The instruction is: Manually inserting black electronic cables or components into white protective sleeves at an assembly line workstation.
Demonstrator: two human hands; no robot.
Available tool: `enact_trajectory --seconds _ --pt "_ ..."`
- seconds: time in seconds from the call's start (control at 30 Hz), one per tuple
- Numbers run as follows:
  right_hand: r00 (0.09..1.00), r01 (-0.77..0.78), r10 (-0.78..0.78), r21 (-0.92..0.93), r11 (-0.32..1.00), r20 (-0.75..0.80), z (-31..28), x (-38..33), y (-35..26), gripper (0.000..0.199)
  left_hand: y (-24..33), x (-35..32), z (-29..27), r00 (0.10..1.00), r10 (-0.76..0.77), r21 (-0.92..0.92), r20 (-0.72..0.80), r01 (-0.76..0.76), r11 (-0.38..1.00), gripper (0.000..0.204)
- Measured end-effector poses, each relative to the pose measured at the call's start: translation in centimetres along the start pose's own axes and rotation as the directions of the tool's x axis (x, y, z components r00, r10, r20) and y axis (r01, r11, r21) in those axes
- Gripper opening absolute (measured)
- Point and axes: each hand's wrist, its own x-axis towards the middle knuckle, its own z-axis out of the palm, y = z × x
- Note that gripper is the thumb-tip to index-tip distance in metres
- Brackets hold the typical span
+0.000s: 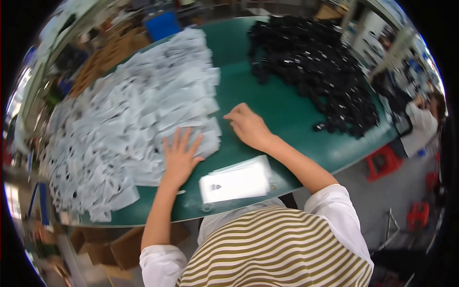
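Observation:
My left hand point(180, 155) lies flat with fingers spread on the near edge of a big heap of clear plastic bags point(129, 115) on the green table point(267, 95). My right hand point(248, 125) rests on the green surface just right of the heap, fingers curled toward the bags' edge; whether it pinches a bag I cannot tell. A neat stack of white flat bags point(235, 183) lies at the table's near edge between my forearms. A large pile of small black parts point(318, 67) covers the far right of the table.
A blue crate point(162, 25) stands beyond the table's far edge. Red stools point(382, 160) are on the floor at the right, where another person point(425, 119) sits. Cardboard boxes point(119, 246) sit under the table at the left.

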Motion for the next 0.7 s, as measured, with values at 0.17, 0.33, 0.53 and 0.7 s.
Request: enact_trajectory --seconds 0.17,0.33,0.53,0.7 --pt "0.893 -0.411 0.086 -0.723 0.556 -0.441 -12.9 -7.6 7.2 0.027 -2.0 0.0 -0.9 0.998 0.055 -0.014 0.039 -0.054 0.998 0.078" --pt "0.902 -0.426 0.088 -0.840 0.335 -0.423 -16.7 -14.4 12.2 0.031 -2.0 0.5 -1.0 0.995 0.057 -0.010 0.087 -0.056 0.998 0.075" --pt "0.877 -0.476 0.294 -0.777 0.412 -0.381 -12.8 -13.6 7.2 0.044 0.2 -0.3 -3.4 0.997 0.050 -0.027 0.061 -0.049 0.998 0.064" --pt "0.867 -0.480 0.374 -0.753 0.450 -0.329 -9.6 -12.4 4.2 0.050 8.9 -0.4 -5.6 0.975 -0.046 -0.484 -0.218 -0.067 0.872 0.037"
